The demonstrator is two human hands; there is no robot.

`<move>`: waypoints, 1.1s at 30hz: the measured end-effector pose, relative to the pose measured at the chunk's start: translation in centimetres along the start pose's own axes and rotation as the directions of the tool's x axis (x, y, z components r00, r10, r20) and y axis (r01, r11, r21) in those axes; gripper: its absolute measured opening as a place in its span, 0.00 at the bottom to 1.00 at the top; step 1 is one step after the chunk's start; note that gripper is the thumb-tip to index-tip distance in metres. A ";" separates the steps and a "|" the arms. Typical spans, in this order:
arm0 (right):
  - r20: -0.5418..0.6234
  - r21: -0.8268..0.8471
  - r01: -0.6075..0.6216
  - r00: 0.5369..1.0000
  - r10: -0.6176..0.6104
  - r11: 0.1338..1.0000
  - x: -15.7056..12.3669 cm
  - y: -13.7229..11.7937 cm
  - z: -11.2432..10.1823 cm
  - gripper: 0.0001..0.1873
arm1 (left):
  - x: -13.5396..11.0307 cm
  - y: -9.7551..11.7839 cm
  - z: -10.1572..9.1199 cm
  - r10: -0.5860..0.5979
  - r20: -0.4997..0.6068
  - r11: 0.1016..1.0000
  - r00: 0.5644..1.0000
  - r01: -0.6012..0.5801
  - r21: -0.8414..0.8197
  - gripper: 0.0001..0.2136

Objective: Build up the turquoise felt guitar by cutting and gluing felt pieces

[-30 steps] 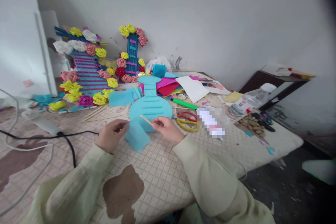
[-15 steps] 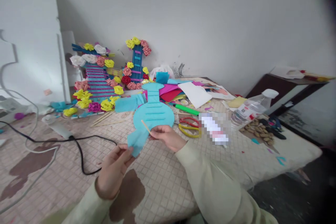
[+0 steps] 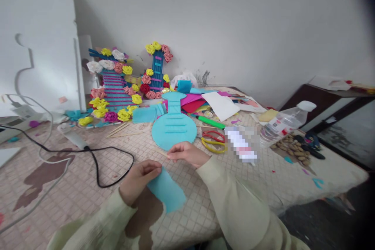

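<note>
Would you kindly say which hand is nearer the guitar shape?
Right: the right hand is by the guitar shape, at its near edge; the left hand, holding blue paper, is farther left, toward the person.

This looks like a craft corner in a plain room; whether at home or in a small workshop is unclear. The worktop (image 3: 202, 199), under a checked, brown-blotched cover, carries coloured paper (image 3: 195, 105), scissors (image 3: 213, 140) and two flower-trimmed models (image 3: 114, 91). Behind runs a smudged pale wall (image 3: 219, 27).
</note>
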State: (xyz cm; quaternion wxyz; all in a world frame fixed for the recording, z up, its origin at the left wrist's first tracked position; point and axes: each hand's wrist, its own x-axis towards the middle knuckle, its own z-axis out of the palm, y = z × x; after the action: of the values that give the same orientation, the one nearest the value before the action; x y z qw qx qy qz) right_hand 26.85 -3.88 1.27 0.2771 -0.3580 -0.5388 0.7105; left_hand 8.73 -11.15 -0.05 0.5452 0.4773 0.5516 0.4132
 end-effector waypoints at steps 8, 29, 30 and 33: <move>-0.080 -0.292 0.125 0.985 -0.155 0.948 0.1 -0.1 -0.9 0.08 | 3.2 0.5 -0.1 0.241 0.045 0.907 0.969 -0.242 0.346 0.12; 0.036 -0.496 0.291 0.948 -0.316 0.818 -0.1 0.9 1.4 0.05 | -0.5 -1.1 -3.0 0.404 -0.210 0.878 0.890 -0.313 0.362 0.07; 0.036 -0.475 0.293 0.949 -0.315 0.830 -0.1 0.8 1.5 0.06 | -0.6 -1.1 -3.0 0.394 -0.218 0.892 0.893 -0.314 0.326 0.08; 0.052 -0.393 0.281 0.958 -0.284 0.876 -0.3 0.9 1.9 0.09 | -0.7 -1.0 -2.3 0.368 -0.218 0.920 0.904 -0.318 0.231 0.09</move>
State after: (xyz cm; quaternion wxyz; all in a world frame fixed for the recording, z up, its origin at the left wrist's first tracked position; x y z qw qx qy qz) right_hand 25.51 -5.40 0.75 0.3013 -0.3266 -0.7167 0.5374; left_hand 6.35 -11.86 -0.74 0.3396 0.5594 0.5612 0.5067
